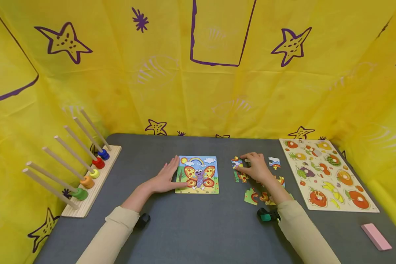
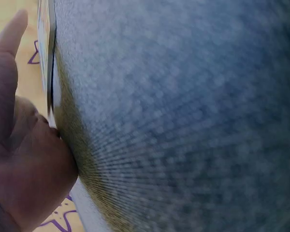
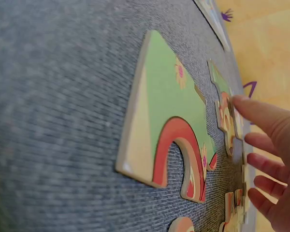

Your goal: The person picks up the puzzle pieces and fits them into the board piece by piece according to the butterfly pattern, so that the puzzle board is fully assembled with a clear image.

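A square butterfly picture board (image 1: 201,161) lies flat in the middle of the table. My left hand (image 1: 165,179) rests at its left edge, fingers extended along the side and thumb over the lower left part. To the right, my right hand (image 1: 258,168) is low over scattered jigsaw pieces, with thumb and index finger at opposite sides of a puzzle piece (image 1: 247,160). Touching pieces (image 1: 241,177) lie just below that thumb. In the right wrist view, a green puzzle piece with a red curve (image 3: 166,92) lies near the camera, and the other fingers are loosely bent.
A wooden peg stand (image 1: 100,179) with coloured rings is at the left. A fruit puzzle board (image 1: 311,179) lies at the right, with a pink block (image 1: 376,236) nearer the front. One sky-coloured piece (image 1: 274,162) sits beyond the right hand. Yellow cloth (image 1: 198,99) hangs behind the table.
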### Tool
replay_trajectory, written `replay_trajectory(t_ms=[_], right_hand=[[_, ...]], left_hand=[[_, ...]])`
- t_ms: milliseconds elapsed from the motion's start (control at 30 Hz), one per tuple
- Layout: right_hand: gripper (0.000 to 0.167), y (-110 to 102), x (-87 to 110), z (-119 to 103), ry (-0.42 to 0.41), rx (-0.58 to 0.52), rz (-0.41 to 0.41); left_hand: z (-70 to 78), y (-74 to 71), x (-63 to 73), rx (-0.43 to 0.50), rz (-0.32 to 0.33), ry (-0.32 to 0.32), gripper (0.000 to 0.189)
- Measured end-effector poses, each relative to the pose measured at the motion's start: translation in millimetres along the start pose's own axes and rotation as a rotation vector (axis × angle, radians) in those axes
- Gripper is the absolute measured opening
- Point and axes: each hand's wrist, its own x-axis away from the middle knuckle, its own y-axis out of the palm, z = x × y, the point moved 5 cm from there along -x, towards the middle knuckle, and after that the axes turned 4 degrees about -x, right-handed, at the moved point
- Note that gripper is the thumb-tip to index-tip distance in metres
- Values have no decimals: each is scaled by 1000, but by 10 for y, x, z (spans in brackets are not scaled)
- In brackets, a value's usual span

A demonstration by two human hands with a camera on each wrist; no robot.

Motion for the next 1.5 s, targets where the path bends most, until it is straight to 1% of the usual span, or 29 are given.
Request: replay_trajectory(t_ms=[167, 267, 400, 633, 933, 1000, 1233, 1367, 1500], right_hand=[[46, -24, -15, 59, 7, 19, -7], [44, -27, -24, 79, 14, 13, -15], [42, -15, -37, 87, 21, 0, -38], [39, -17, -66, 90, -2, -1, -65], [42, -15, -104, 91, 7, -55, -80], [42, -6, -109, 85, 8, -80, -81], [39, 39, -106, 97, -30, -209, -57], [38, 42, -106, 79, -18, -291, -57], [43, 24, -117, 45, 8, -382, -69]], left_hand=[[13, 34, 20, -23, -15, 86, 109], [35, 36, 36, -47, -15, 108, 109], [38, 33, 50, -59, -14, 100, 109], [47, 36, 51, -74, -21, 90, 109], [44, 28, 56, -67, -17, 81, 109], [46, 19, 61, -67, -13, 80, 108], [49, 11, 65, -76, -10, 85, 108], [60, 7, 65, -76, -13, 85, 108], [58, 6, 56, -74, -10, 85, 108]])
